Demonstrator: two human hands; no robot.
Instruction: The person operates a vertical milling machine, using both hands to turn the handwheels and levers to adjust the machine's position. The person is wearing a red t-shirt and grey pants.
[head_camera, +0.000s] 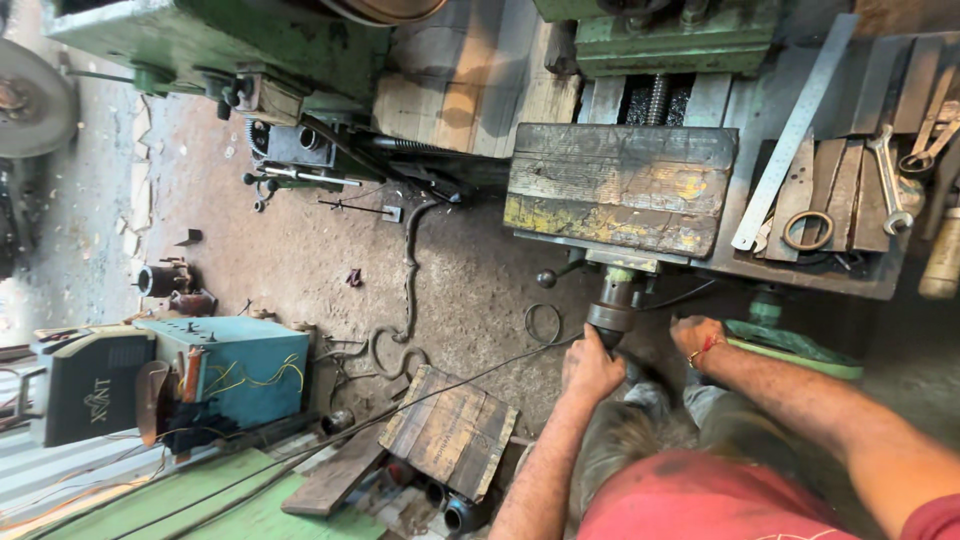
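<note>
Your left hand (590, 368) is wrapped around the dark round handle (610, 318) that sticks down from the front of the big green machine (680, 40). Your fingers are curled tight on the lower end of that handle — the knuckles face up at you and the fingertips are hidden on the far side. The handle sits right under the worn wooden board (620, 188) with bits of yellow paint on it, and a small ball knob (546, 279) pokes out just to the left of it.

Your right hand (697, 338) is close beside the handle, on its right side, near a flat green wheel rim (795, 345). A red thread is tied on that wrist. The fingers are bent down and turned away from you, so you cannot tell if they hold anything or just rest there.

Up on the machine's tray, to the right of the board, lie a long steel ruler (795, 130), a metal ring (807, 230) and a spanner (888, 180). They are well apart from both of your hands.

Down on the dirt floor, to the left of your left arm, lies a small wooden pallet (450, 430). Farther left stands a blue-green box (235, 370) with yellow wires — a thin black cable (470, 378) runs across the ground from near the handle toward it.
</note>
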